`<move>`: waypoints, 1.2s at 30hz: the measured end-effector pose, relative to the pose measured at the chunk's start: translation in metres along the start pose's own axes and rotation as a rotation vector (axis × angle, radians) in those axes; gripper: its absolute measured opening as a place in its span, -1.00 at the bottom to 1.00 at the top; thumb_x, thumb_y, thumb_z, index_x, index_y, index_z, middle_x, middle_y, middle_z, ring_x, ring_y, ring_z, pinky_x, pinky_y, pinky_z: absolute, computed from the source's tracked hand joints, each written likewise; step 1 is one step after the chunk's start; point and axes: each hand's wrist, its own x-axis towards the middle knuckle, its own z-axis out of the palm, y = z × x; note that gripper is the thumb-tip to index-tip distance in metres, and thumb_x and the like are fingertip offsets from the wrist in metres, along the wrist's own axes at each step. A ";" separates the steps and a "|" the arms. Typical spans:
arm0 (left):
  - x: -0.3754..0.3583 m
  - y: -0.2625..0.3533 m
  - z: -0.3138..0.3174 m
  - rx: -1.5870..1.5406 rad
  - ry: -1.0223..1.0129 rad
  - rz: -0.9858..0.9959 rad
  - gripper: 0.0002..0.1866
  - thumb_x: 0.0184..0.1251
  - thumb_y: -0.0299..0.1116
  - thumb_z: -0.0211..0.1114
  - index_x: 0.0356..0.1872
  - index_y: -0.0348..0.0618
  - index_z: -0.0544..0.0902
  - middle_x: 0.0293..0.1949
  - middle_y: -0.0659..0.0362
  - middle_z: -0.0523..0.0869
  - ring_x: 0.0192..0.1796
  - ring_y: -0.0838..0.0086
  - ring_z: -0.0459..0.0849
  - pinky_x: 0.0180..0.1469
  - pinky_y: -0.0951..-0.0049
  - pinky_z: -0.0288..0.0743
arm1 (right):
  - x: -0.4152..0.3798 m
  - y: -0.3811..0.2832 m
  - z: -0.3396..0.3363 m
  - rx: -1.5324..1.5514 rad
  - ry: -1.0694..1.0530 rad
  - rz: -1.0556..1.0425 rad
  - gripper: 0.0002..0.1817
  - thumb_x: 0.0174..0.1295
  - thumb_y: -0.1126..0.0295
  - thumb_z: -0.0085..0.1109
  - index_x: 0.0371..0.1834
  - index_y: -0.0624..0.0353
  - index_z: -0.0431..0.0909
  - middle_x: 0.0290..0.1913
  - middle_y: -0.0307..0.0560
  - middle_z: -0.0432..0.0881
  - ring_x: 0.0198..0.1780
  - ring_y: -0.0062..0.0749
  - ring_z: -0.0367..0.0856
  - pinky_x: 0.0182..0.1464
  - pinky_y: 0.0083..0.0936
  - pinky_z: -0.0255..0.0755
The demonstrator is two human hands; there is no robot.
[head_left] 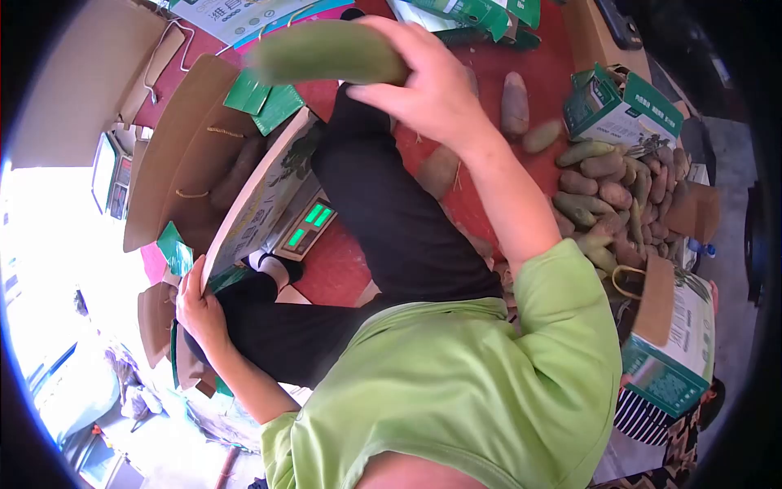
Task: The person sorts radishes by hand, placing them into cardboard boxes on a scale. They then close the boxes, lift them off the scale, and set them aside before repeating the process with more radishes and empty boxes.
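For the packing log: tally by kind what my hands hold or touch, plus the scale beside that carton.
Green vegetable, held in the right hand: 1
Printed carton, its edge gripped by the left hand: 1
Scale with lit green display: 1
Total: 3

— What colours did you note?
— The vegetable [326, 52] was dull green, the sleeve [562, 326] lime green, the trousers [391, 212] black.
— And the rest?
— Red floor [489, 73], brown cardboard box [187, 155], green-and-white cartons [623, 110], glowing green scale digits [309, 224].
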 end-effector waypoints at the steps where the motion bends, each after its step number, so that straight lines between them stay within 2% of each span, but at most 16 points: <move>1: 0.000 0.001 0.000 0.002 -0.006 0.005 -0.45 -0.01 -0.69 -0.03 0.00 0.06 0.63 -0.08 0.06 0.66 -0.02 0.13 0.62 0.02 0.25 0.46 | 0.015 -0.017 0.011 -0.040 0.009 -0.082 -0.34 -0.16 0.35 0.40 0.14 0.00 0.45 -0.12 -0.10 0.56 -0.04 -0.19 0.54 0.05 -0.37 0.42; 3: 0.001 0.000 0.000 0.002 -0.013 0.029 -0.47 0.00 -0.68 -0.01 -0.01 0.05 0.64 -0.09 0.06 0.67 -0.03 0.13 0.62 0.02 0.25 0.46 | 0.036 -0.050 0.034 -0.103 0.030 -0.221 -0.42 -0.17 0.29 0.40 0.04 -0.01 0.49 -0.13 -0.08 0.56 -0.06 -0.11 0.54 0.00 -0.29 0.44; 7: 0.000 -0.002 0.001 -0.020 -0.025 0.008 -0.46 -0.01 -0.68 0.02 0.00 0.07 0.65 -0.08 0.06 0.68 -0.05 0.15 0.64 0.01 0.23 0.47 | 0.053 -0.100 0.080 -0.280 -0.161 -0.319 -0.55 -0.12 0.31 0.32 -0.07 0.01 0.54 -0.22 -0.11 0.55 -0.06 -0.16 0.52 -0.12 -0.24 0.47; 13: -0.001 -0.003 -0.001 -0.029 -0.017 0.016 -0.45 -0.01 -0.68 0.01 0.02 0.09 0.64 -0.10 0.03 0.68 -0.06 0.13 0.64 0.00 0.21 0.47 | 0.037 -0.097 0.134 -0.326 -0.280 -0.350 -0.67 -0.10 0.32 0.32 -0.18 0.01 0.61 -0.21 -0.15 0.56 -0.04 -0.23 0.51 -0.12 -0.29 0.43; 16: -0.003 -0.005 0.001 -0.022 -0.005 0.043 -0.44 -0.01 -0.70 0.00 0.03 0.07 0.63 -0.12 0.03 0.68 -0.07 0.12 0.65 -0.01 0.20 0.48 | 0.028 -0.083 0.112 -0.046 -0.095 -0.322 -0.67 -0.09 0.31 0.35 -0.19 0.01 0.60 -0.19 -0.16 0.57 -0.07 -0.22 0.51 -0.09 -0.30 0.43; 17: -0.003 -0.007 0.001 -0.029 -0.008 0.051 -0.44 -0.01 -0.70 0.00 0.03 0.07 0.63 -0.12 0.03 0.68 -0.07 0.12 0.65 -0.01 0.20 0.48 | 0.024 -0.075 0.100 -0.056 -0.094 -0.317 -0.67 -0.09 0.31 0.35 -0.19 0.01 0.60 -0.19 -0.16 0.57 -0.07 -0.22 0.51 -0.09 -0.30 0.43; 19: -0.002 -0.006 0.001 -0.097 0.005 0.047 -0.44 -0.01 -0.71 -0.02 0.02 0.05 0.63 -0.13 0.04 0.68 -0.09 0.12 0.65 -0.03 0.22 0.49 | 0.013 -0.053 0.076 0.061 0.095 -0.254 -0.74 -0.03 0.36 0.31 -0.21 0.04 0.60 -0.22 -0.14 0.58 -0.08 -0.21 0.53 -0.06 -0.31 0.43; 21: -0.002 -0.003 0.001 -0.088 0.000 0.054 -0.44 -0.01 -0.72 -0.03 0.02 0.02 0.62 -0.14 0.05 0.68 -0.09 0.13 0.66 -0.04 0.24 0.50 | -0.005 -0.022 0.055 0.071 0.147 -0.181 -0.77 0.00 0.42 0.28 -0.23 0.07 0.60 -0.24 -0.12 0.60 -0.10 -0.18 0.54 -0.03 -0.30 0.42; 23: 0.000 -0.003 0.000 -0.072 -0.016 0.041 -0.46 0.02 -0.71 -0.02 0.02 0.00 0.62 -0.13 0.05 0.69 -0.09 0.15 0.66 -0.04 0.24 0.50 | -0.030 0.016 0.041 0.028 0.195 -0.073 -0.77 0.01 0.45 0.26 -0.22 0.10 0.61 -0.24 -0.09 0.61 -0.14 -0.20 0.57 -0.08 -0.35 0.44; 25: 0.000 -0.006 0.002 -0.069 -0.003 0.066 -0.48 0.04 -0.70 0.00 0.02 -0.01 0.62 -0.13 0.05 0.69 -0.09 0.15 0.67 -0.04 0.25 0.50 | -0.064 0.047 0.024 0.061 0.137 0.172 -0.79 0.00 0.43 0.23 -0.24 0.11 0.61 -0.28 -0.05 0.58 -0.16 -0.10 0.54 -0.08 -0.28 0.42; 27: -0.001 -0.006 0.002 -0.064 0.010 0.088 -0.50 0.06 -0.69 0.01 0.02 -0.02 0.62 -0.12 0.06 0.69 -0.09 0.16 0.67 -0.05 0.25 0.50 | -0.109 0.085 0.015 -0.005 0.161 0.348 -0.80 0.03 0.43 0.22 -0.24 0.14 0.61 -0.27 -0.02 0.59 -0.17 -0.09 0.56 -0.09 -0.31 0.44; 29: 0.000 -0.003 0.001 -0.053 -0.003 0.080 -0.54 0.12 -0.66 0.03 0.03 -0.02 0.62 -0.11 0.06 0.69 -0.10 0.17 0.68 -0.08 0.26 0.51 | -0.154 0.113 0.000 -0.059 0.077 0.656 -0.81 0.05 0.42 0.21 -0.24 0.14 0.61 -0.22 0.01 0.61 -0.15 -0.11 0.59 -0.10 -0.35 0.46; 31: -0.001 -0.002 0.001 -0.041 -0.001 0.082 -0.55 0.14 -0.66 0.03 0.03 -0.02 0.62 -0.11 0.06 0.69 -0.11 0.17 0.68 -0.08 0.27 0.51 | -0.206 0.148 -0.006 -0.153 0.145 0.723 -0.82 0.07 0.42 0.20 -0.23 0.15 0.62 -0.17 0.02 0.63 -0.15 -0.13 0.62 -0.10 -0.37 0.48; 33: 0.000 -0.003 0.002 -0.029 0.000 0.083 -0.56 0.15 -0.65 0.04 0.03 -0.02 0.62 -0.11 0.06 0.69 -0.11 0.17 0.68 -0.09 0.27 0.51 | -0.242 0.167 -0.015 -0.169 0.118 0.902 -0.80 0.07 0.42 0.21 -0.21 0.15 0.62 -0.19 0.02 0.66 -0.15 -0.17 0.64 -0.09 -0.37 0.48; 34: 0.000 -0.006 0.004 -0.039 0.008 0.081 -0.57 0.16 -0.64 0.04 0.03 -0.02 0.62 -0.11 0.06 0.69 -0.11 0.17 0.68 -0.09 0.28 0.51 | -0.259 0.177 -0.017 -0.169 0.119 0.907 -0.80 0.07 0.42 0.21 -0.21 0.15 0.62 -0.19 0.02 0.66 -0.15 -0.17 0.64 -0.09 -0.37 0.48; 36: 0.000 -0.008 0.006 -0.046 0.013 0.079 -0.57 0.17 -0.63 0.04 0.03 -0.01 0.63 -0.12 0.06 0.70 -0.11 0.17 0.68 -0.09 0.28 0.51 | -0.287 0.193 -0.017 -0.132 0.150 1.106 -0.76 0.08 0.45 0.21 -0.16 0.22 0.61 -0.27 -0.04 0.66 -0.22 -0.38 0.60 -0.13 -0.48 0.44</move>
